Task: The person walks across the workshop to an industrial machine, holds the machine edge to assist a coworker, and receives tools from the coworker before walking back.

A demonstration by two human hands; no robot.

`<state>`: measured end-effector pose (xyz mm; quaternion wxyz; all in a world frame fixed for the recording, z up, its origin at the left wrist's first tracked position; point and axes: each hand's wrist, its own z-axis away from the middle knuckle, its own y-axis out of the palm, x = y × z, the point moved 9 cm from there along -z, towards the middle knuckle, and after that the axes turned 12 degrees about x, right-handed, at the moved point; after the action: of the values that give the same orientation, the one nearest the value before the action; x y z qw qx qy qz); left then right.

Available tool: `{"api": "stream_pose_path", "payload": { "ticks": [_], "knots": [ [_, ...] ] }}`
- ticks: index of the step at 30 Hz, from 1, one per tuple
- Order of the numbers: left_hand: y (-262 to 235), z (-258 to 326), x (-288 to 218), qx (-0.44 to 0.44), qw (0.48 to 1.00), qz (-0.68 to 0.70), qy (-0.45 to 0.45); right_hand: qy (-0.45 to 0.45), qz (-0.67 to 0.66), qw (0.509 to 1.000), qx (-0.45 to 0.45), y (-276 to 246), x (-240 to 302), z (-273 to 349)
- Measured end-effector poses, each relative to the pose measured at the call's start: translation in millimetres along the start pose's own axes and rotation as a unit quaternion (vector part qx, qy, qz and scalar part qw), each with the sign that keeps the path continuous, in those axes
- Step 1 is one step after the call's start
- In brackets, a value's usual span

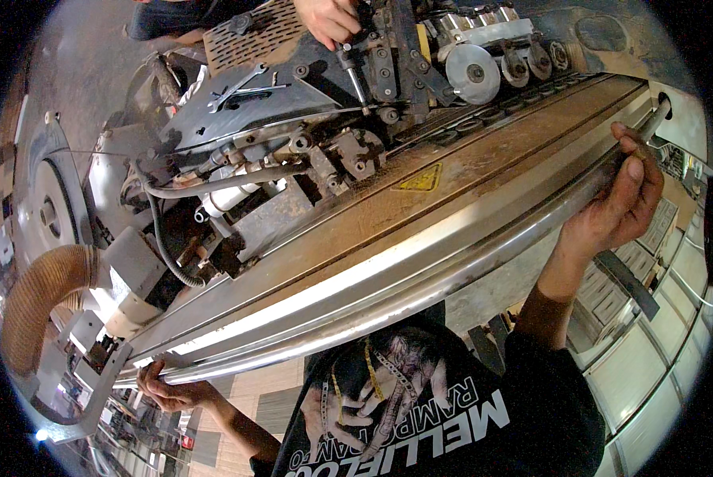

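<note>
A long, shiny metal rod [452, 288] runs along the near side of a machine beam [356, 230], from lower left to upper right. Its far right end meets a dark round hole in a pale end panel [678, 131]. My right hand [620, 195] is closed on the rod close to that panel, thumb and fingers curled round it. At the other end, my left hand [170, 387] has its fingers bent up against the rod from below; part of this grip is hidden. Across the machine, another person's hand [330, 20] holds a ratchet wrench [352, 70] upright over a bolt.
Two spanners [241, 89] lie on a dark metal plate. Metal rollers [473, 73] line the beam's far side. Cables and cylinders [229, 191] stick out at the middle. A ribbed brown hose [34, 306] curves at the left. Wooden pieces [611, 302] sit below my right arm.
</note>
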<state>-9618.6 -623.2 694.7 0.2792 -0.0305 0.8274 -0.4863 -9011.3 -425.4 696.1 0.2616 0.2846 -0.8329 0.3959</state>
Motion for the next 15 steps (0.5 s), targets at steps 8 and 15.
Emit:
{"api": "stream_pose_path", "payload": {
  "ticks": [8, 15],
  "knots": [
    [-0.4, -0.2, 1.1, 0.006, 1.000, 0.004, 0.020, 0.011, -0.002, 1.000, 0.012, 0.6, -1.8, -0.6],
    [1.6, -1.3, -5.0, -0.003, 1.000, -0.001, 0.003, 0.001, -0.019, 1.000, -0.005, 1.2, -1.6, 0.0]
  ]
}}
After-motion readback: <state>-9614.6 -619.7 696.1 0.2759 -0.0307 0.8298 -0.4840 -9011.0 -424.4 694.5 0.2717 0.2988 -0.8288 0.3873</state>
